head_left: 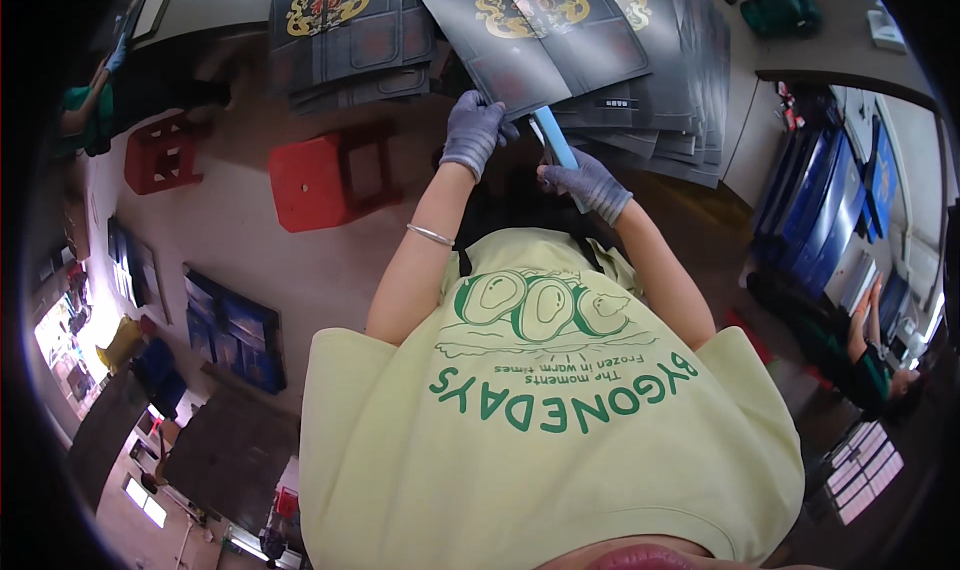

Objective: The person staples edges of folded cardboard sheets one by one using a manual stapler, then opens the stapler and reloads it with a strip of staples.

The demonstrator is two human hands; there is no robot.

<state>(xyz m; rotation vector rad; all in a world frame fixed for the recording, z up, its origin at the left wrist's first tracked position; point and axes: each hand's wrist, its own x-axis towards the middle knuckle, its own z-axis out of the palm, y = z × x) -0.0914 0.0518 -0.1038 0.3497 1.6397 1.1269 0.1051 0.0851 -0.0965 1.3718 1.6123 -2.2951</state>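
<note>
My left hand (475, 132), in a grey-purple knit glove, pinches the near corner of a black printed sheet (520, 55) with a gold round emblem and scored panel lines. The sheet lies tilted on top of a fanned pile of like sheets (705, 80). My right hand (592, 186), gloved the same way, is closed around a light blue flat strip (556, 140) that points up to the sheet's near edge. A thin pale piece with a dark edge shows beside the strip; its kind is unclear. The right fingertips are partly hidden.
Another stack of black sheets (350, 50) lies to the left on the table. Red plastic stools (305, 185) stand on the floor at left. A dark green container (780, 13) sits at far right. Blue panels (815, 185) lean at right, near another person (840, 340); one more person (95, 105) works far left.
</note>
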